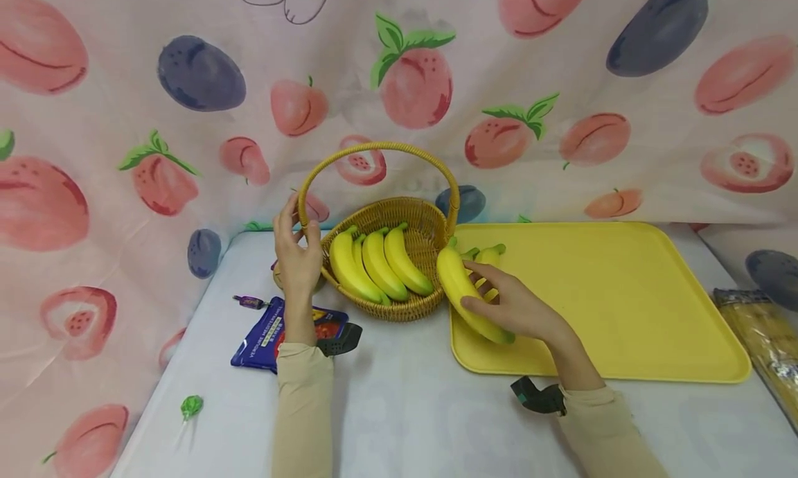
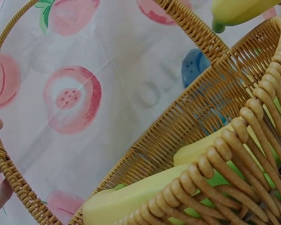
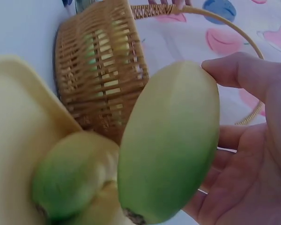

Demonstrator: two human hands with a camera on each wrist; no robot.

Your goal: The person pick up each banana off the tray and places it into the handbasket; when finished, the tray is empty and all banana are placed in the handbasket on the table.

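My right hand [image 1: 524, 308] grips a yellow banana [image 1: 460, 284] with green ends, thumb on one side and fingers on the other. That banana is held at the right rim of the wicker basket [image 1: 399, 313], over the tray's left corner. Several bananas [image 1: 399, 260] lie side by side inside the basket. At the basket's left side my left hand [image 1: 299, 260] holds the foot of the arched handle [image 1: 380, 145]; in the left wrist view its fingertips [image 2: 0, 194] curl around the handle. More bananas [image 1: 489, 256] rest on the tray behind the held one, partly hidden by it.
A yellow tray [image 1: 598, 298] takes up the right side of the table. Under the left forearm lies a purple-blue packet [image 1: 258, 343], with a small wrapped candy [image 1: 251, 302] beside it. A green lollipop [image 1: 191, 406] is nearer me. A shiny package [image 1: 763, 346] sits right of the tray.
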